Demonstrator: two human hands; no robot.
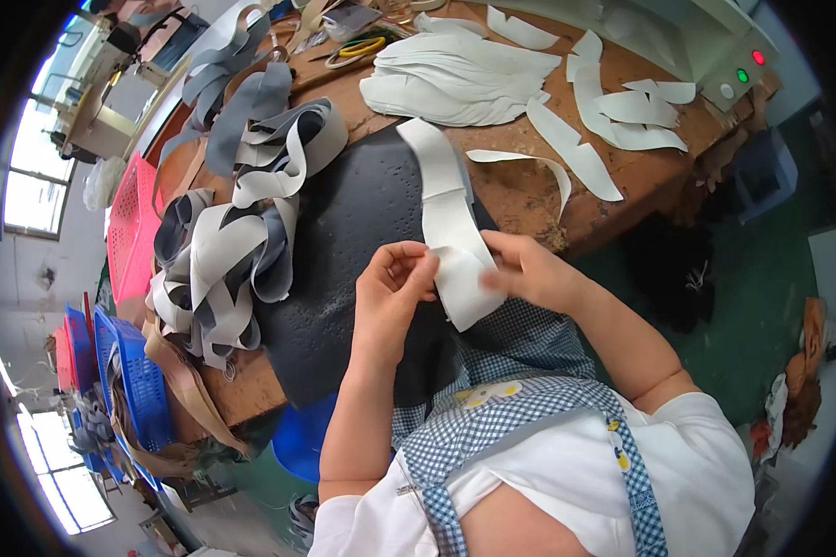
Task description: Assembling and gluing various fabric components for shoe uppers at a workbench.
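Seen from above at a wooden bench point(622, 200) with a dark padded mat point(362, 232) laid over its near part. Left hand point(392, 288) closed in a pinch on the near left edge of a long white fabric strip point(450, 232); right hand point(529, 271) gripping the same strip from the right, fingers curled over its near end. Strip held just above the mat, near end raised between both hands and far end trailing away across the mat, apparently so the end stays taut and flat for handling. To the left, within easy reach, a loose heap of grey and white strips point(237, 232). At the far middle, a neat stack of white cut pieces point(460, 79), with more single white pieces point(622, 111) scattered to the far right. Pink basket point(130, 232) and blue baskets point(130, 381) off the bench's left edge. Checked apron point(520, 381) nearest the camera.
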